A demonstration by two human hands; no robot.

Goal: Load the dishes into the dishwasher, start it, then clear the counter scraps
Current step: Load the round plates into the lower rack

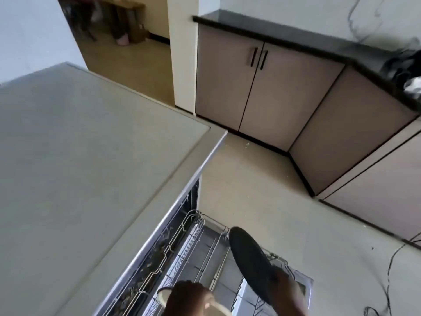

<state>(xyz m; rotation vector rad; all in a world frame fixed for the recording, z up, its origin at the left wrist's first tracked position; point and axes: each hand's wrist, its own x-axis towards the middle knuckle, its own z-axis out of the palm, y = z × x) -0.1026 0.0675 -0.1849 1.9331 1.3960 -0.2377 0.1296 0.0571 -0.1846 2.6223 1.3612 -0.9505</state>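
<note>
The dishwasher stands open under the grey counter, with its wire rack [193, 245] pulled out at the bottom of the view. My right hand [284, 290] grips a black plate [249, 258] by its near edge and holds it tilted above the rack. My left hand [189, 297] holds a pale cup or small bowl [165, 295] over the near part of the rack; only part of that dish shows. Both hands are cut off by the bottom edge of the view.
A grey counter [79, 167] fills the left. Beige cabinets [250, 92] with a black worktop [284, 33] run along the back and right, with dark items [407, 69] on it. A black cable [387, 281] lies on the floor at right. A doorway [127, 42] opens at the back left.
</note>
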